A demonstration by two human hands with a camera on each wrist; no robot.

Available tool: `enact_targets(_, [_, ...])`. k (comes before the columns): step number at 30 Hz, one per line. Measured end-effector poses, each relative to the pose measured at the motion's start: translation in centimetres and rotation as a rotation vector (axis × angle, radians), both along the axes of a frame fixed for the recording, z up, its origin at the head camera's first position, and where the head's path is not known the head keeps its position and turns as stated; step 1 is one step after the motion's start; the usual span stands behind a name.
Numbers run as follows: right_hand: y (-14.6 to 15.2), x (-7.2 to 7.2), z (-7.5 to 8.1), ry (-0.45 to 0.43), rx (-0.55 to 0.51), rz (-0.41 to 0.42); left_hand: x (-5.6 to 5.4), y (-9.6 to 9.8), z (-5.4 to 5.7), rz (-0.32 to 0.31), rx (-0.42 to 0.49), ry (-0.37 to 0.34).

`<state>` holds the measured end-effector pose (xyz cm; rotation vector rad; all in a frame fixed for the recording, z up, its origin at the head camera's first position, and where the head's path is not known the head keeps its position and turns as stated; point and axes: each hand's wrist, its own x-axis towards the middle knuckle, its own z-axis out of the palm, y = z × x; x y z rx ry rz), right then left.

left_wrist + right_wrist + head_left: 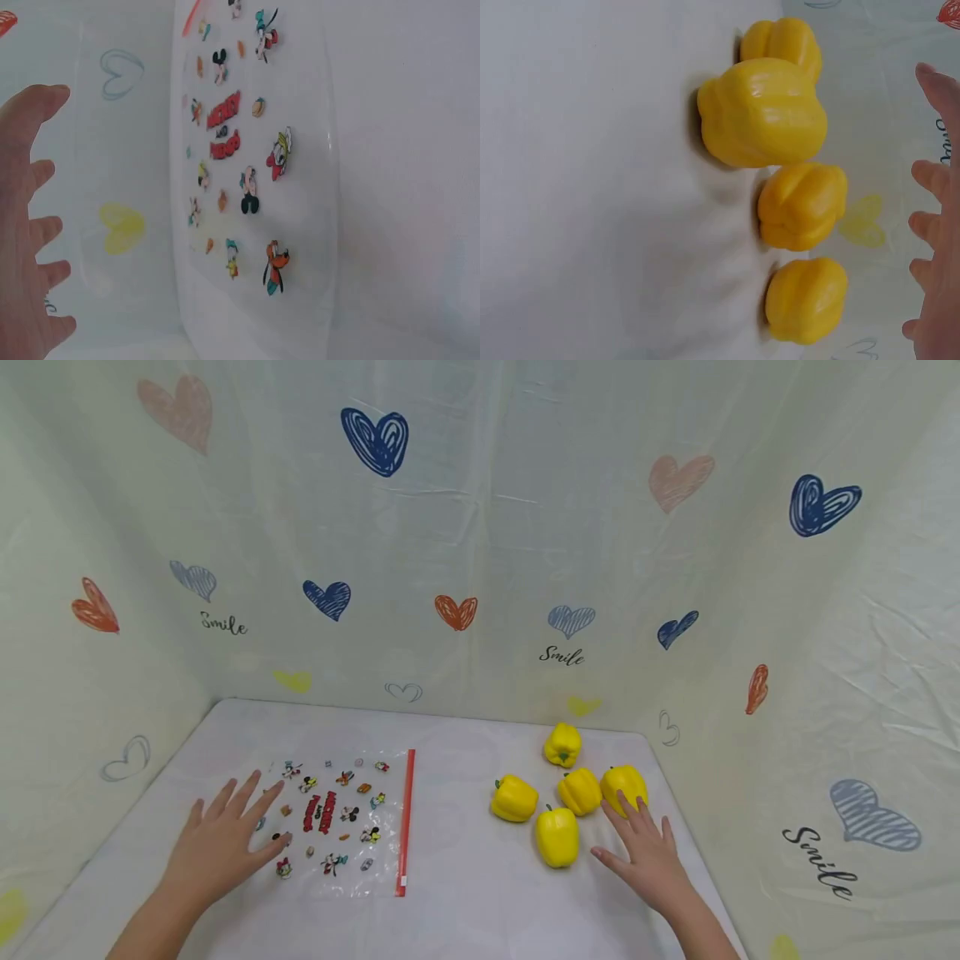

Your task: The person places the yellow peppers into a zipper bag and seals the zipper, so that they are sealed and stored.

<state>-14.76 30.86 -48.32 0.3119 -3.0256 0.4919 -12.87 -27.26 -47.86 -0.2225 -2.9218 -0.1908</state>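
A clear zip bag [345,814] printed with small cartoon figures lies flat at the left of the white table, its red zip strip [405,822] on the right side. Over the bag's left edge hovers my left hand [217,852], fingers spread and holding nothing. Several yellow bell peppers form a loose group on the right: a front one [557,838], a left one [514,798], a middle one [580,791], a right one [623,783] and a back one [562,745]. My right hand [648,860], fingers spread, is nearest the right pepper; its fingertips overlap that pepper in the head view.
The white tabletop [465,868] stretches between the bag and the peppers. A pale curtain [495,543] printed with hearts and "Smile" hangs behind the table and along both sides.
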Motion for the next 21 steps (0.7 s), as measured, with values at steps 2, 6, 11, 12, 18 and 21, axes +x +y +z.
enact_targets(2, [-0.4,0.1,0.0,0.003,-0.033,0.023,0.1,0.3,0.1,-0.007,-0.006,-0.003])
enact_targets(6, [-1.3,0.1,0.1,0.02,-0.092,0.073,0.2,1.0,0.0,-0.023,-0.017,-0.009])
enact_targets(11, [-2.8,-0.1,0.0,0.06,-0.107,0.112,0.3,2.1,-0.5,-0.033,-0.02,-0.011])
enact_targets(12, [-3.2,-0.1,0.0,0.066,-0.11,0.123,0.3,2.4,-0.7,-0.031,-0.024,-0.01])
enact_targets(18, [-4.9,-0.4,0.1,0.06,-0.128,0.191,0.4,3.6,-1.3,-0.029,-0.015,-0.002])
enact_targets(21, [-5.6,-0.5,0.0,0.032,-0.131,0.202,0.4,4.1,-1.6,-0.028,-0.015,-0.017])
